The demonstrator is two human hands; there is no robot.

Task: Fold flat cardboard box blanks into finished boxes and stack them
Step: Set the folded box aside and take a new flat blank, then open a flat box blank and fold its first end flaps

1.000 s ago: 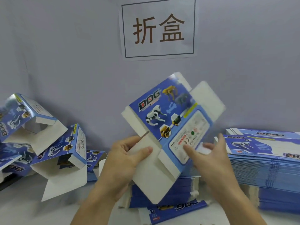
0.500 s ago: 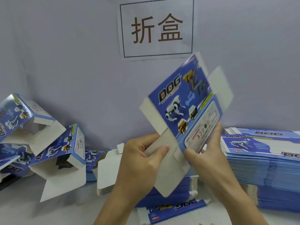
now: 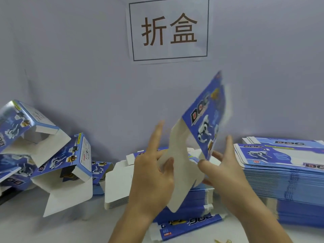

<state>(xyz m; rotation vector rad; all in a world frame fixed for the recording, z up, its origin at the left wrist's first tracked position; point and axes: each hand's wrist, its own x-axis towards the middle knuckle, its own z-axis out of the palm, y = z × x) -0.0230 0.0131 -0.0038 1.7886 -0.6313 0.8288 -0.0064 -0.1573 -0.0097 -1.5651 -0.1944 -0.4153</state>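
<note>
We had the box blank (image 3: 203, 123) up between our hands, tilted on edge and blurred, mid-way through opening it into a tube; next we judged its flaps needed squaring and tucking. Our left hand (image 3: 154, 174) pinched its white flap with thumb against fingers, forefinger straight. Our right hand (image 3: 222, 171) gripped its lower edge, fingers spread.

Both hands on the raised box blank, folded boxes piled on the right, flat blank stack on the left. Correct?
Sides are swapped. In the head view the folded boxes are piled on the left, the flat blank stack on the right. Both the left hand and right hand are on the raised box blank.
</note>
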